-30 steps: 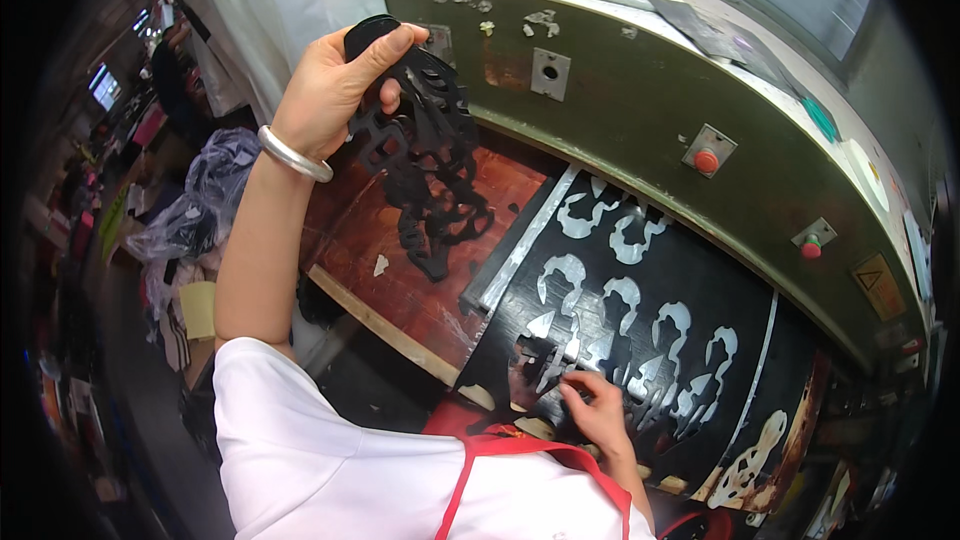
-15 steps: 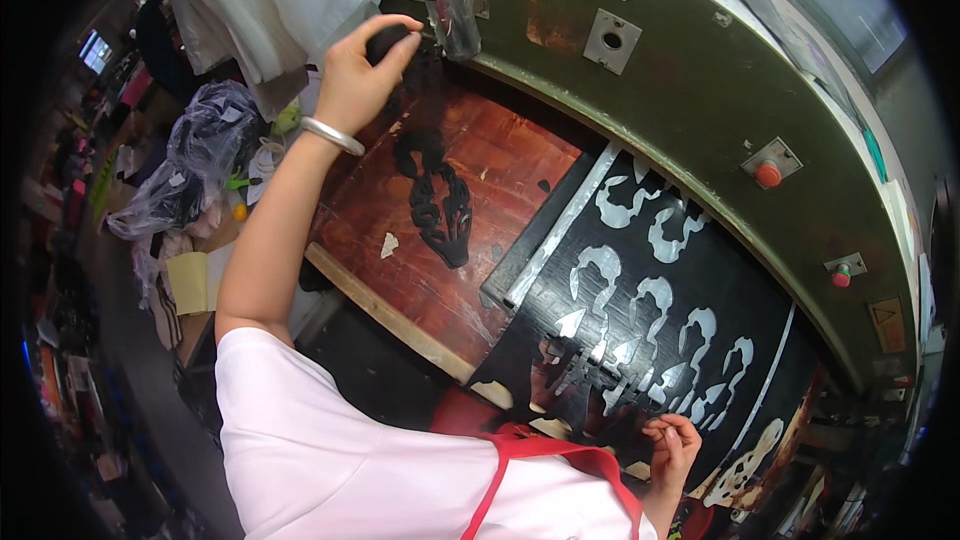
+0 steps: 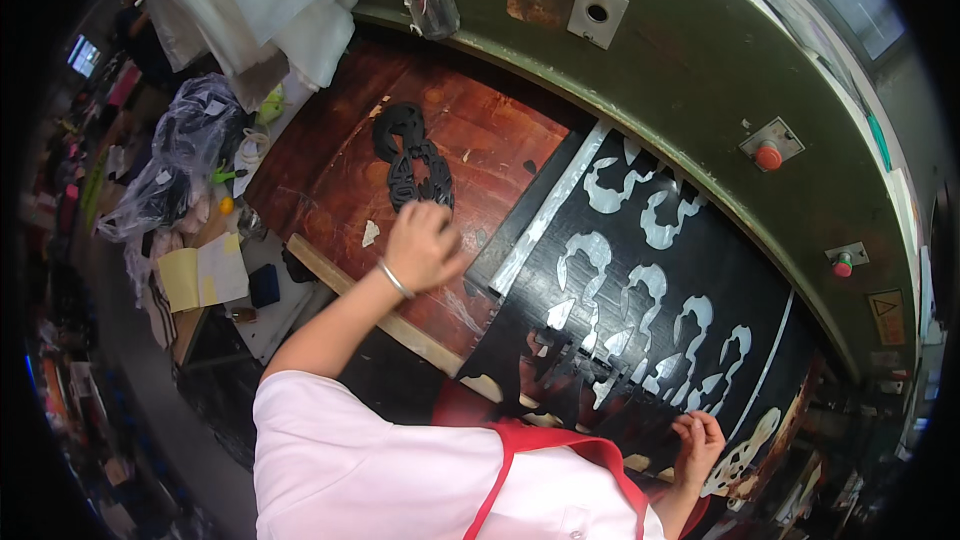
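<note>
My left hand (image 3: 425, 245), a bracelet at its wrist, is over the near end of a pile of flat black cut-out pieces (image 3: 402, 135) on the reddish-brown board (image 3: 320, 165). Its fingers are bent and smeared by motion, and whether they grip a piece is hidden. My right hand (image 3: 698, 448) hovers at the near right edge of the black sheet (image 3: 625, 225), its fingers curled in and nothing visible in them. Several looping openings in that sheet show a pale, shiny surface.
Along the far side runs a green machine body (image 3: 680, 70) with a red button (image 3: 768, 155). A clear cup (image 3: 430, 2) with pens stands by it. Plastic bags (image 3: 190, 140) and an open notebook (image 3: 205, 270) lie at left. A wooden strip (image 3: 380, 310) edges the board.
My left hand has come from the far left, where it held a black object, down to the pile's near end. More black pieces show at the pile's far end. The right hand has barely moved.
</note>
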Demonstrator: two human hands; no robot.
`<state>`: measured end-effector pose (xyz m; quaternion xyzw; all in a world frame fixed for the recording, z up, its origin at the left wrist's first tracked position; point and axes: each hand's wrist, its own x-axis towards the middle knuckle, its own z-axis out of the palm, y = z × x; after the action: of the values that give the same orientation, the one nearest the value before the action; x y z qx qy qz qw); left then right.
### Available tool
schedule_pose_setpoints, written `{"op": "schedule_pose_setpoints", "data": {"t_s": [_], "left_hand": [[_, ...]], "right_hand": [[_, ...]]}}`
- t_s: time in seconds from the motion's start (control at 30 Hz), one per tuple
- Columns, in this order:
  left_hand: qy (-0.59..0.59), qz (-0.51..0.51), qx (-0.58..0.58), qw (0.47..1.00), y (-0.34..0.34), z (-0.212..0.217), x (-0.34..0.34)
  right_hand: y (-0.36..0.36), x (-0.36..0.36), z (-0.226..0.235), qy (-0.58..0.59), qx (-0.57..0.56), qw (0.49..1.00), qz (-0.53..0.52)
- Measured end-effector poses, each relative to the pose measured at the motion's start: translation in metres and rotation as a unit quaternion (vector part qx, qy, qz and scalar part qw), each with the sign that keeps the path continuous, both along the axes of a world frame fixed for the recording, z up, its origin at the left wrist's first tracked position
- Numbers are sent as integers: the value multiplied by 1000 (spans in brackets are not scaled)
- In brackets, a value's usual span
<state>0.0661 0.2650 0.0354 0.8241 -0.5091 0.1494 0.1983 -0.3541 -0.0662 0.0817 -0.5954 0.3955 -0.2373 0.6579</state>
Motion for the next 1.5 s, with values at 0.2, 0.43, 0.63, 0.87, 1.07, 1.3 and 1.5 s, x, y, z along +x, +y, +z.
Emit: {"op": "schedule_pose_setpoints", "data": {"t_s": [0.2,0.43,0.63,0.87,1.07,1.3,1.5], "left_hand": [[152,-167,-108,968,-126,1,-86],[52,-43,91,994,-235,-16,-78],[61,10,163,985,-177,-13,-132],[151,15,145,978,-172,16,-128],[66,12,190,979,-211,-3,-121],[88,-48,208,973,-177,1,-154],[88,-53,182,978,-183,-1,-151]], "right_hand": [[-50,-73,-32,141,-101,971,-166],[-108,-205,-82,616,-428,624,-216],[-99,-254,-110,449,-429,752,-222],[-120,-219,-79,421,-352,829,-113],[-112,-209,-78,398,-335,840,-153],[-119,-197,-28,167,-177,936,-255],[-54,-72,7,-9,-180,976,-126]]}}
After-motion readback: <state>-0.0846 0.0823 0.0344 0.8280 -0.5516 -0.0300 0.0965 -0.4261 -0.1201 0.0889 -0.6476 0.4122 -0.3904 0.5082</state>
